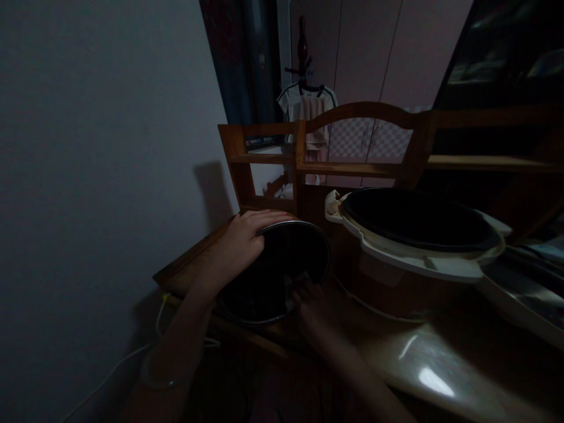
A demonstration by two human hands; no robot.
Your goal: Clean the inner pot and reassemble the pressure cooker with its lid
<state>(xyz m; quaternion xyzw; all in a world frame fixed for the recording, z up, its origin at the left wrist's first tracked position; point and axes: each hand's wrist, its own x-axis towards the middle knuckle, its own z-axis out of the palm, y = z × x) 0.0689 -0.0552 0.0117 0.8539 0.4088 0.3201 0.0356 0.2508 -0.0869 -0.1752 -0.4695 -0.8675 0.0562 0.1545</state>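
Observation:
My left hand grips the far left rim of a dark round inner pot that sits tilted on the wooden desk. My right hand reaches into the pot's near side; it is dark and smeared, and its fingers seem to touch something small inside. To the right stands an open rice cooker with a white rim and a dark empty cavity.
A wooden shelf unit rises behind the pot and cooker. A grey wall fills the left. A white cable hangs below the desk edge. The cooker's open lid lies at the right. Clothes hang on a rack behind.

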